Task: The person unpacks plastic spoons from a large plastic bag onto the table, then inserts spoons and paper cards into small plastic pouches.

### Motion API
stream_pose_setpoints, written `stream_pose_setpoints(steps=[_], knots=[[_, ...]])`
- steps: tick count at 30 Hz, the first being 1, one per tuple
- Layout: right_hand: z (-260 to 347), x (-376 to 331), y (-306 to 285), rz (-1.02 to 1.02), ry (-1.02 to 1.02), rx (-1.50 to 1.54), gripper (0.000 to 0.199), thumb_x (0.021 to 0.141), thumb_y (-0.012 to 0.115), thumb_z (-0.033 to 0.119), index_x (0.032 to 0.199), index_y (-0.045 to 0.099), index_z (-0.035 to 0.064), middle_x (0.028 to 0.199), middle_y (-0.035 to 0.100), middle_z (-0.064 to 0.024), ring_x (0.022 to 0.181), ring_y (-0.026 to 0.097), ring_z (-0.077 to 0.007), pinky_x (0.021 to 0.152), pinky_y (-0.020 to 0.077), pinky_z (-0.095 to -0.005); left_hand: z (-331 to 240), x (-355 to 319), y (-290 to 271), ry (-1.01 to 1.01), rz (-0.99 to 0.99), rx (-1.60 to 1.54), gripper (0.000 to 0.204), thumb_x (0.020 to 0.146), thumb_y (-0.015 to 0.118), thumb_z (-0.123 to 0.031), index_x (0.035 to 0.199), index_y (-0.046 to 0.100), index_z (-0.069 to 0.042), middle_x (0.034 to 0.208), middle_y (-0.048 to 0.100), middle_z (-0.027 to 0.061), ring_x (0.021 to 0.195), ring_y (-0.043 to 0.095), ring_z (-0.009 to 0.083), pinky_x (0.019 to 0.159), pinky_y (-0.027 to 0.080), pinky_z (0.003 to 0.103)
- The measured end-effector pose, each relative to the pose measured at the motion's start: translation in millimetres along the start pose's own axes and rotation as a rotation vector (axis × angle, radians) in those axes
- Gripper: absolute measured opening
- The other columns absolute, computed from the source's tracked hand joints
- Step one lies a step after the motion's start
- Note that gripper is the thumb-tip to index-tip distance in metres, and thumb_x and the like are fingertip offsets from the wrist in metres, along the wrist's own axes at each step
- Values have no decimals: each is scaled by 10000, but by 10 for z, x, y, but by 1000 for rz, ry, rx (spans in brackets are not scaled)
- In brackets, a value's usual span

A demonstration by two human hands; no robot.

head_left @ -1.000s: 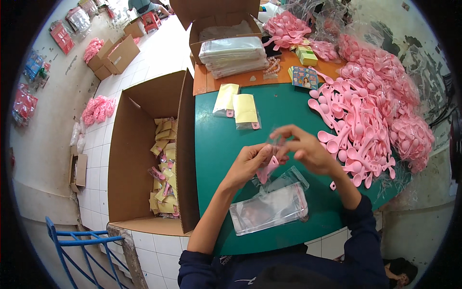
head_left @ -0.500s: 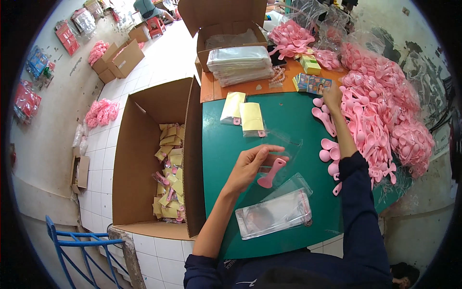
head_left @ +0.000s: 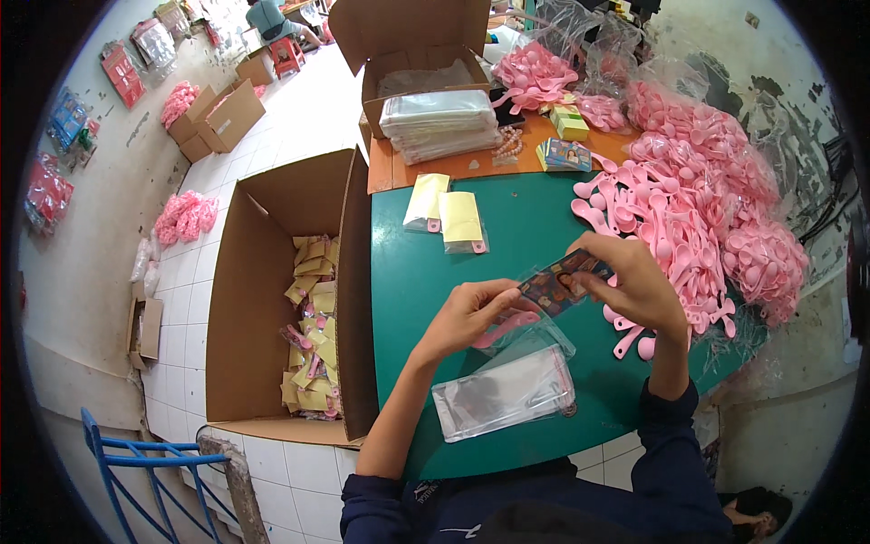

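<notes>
My left hand [head_left: 473, 315] pinches a clear plastic bag [head_left: 535, 337] with a pink spoon [head_left: 507, 330] in or against it; which of the two I cannot tell. With fingers closed, my right hand [head_left: 633, 279] grips a dark printed card [head_left: 564, 282], whose left end meets the bag at my left fingertips. Just below lies a stack of clear bags [head_left: 500, 395] on the green tabletop [head_left: 580, 426]. Farther up are two packets with yellow cards, a nearer one [head_left: 462, 219] and a farther one [head_left: 426, 201]. Loose pink spoons [head_left: 666, 213] spread beyond my right hand.
An open carton [head_left: 272, 290] to the left holds many yellow-card packets. On the orange surface [head_left: 390, 172] at the back sit piled clear bags [head_left: 444, 118], printed cards [head_left: 567, 156] and a small box [head_left: 569, 123]. Bagged spoons [head_left: 725, 172] heap at right. A blue metal frame [head_left: 145, 458] stands lower left.
My right hand has come back from the card stack with a printed card, up to the bag in my left hand. The spoon now sits lower, partly behind my left fingers.
</notes>
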State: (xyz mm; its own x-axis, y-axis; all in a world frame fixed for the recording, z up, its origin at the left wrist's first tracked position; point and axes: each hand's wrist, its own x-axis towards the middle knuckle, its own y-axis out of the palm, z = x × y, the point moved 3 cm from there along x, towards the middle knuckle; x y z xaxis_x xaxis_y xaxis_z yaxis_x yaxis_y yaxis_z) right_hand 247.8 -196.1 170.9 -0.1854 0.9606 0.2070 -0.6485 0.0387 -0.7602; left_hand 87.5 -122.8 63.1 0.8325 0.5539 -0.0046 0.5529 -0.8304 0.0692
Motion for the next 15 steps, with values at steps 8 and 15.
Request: stream_pose_setpoints(steps=[8, 15], knots=[[-231, -82, 407, 210, -95, -43, 228, 789, 543, 190, 877, 485, -13, 764, 522, -140, 753, 516, -339, 668, 401, -377, -51, -30, 70, 58, -28, 389, 379, 857, 492, -227, 1200, 449, -72, 786, 620, 80, 709, 556, 79, 622, 449, 241], [-741, -120, 659, -42, 125, 509, 187, 718, 643, 126, 681, 514, -4, 652, 534, -47, 583, 477, -116, 577, 390, -265, 55, -76, -82, -43, -9, 338, 487, 814, 542, -202, 1264, 373, -120, 669, 557, 20, 614, 485, 47, 570, 404, 212]])
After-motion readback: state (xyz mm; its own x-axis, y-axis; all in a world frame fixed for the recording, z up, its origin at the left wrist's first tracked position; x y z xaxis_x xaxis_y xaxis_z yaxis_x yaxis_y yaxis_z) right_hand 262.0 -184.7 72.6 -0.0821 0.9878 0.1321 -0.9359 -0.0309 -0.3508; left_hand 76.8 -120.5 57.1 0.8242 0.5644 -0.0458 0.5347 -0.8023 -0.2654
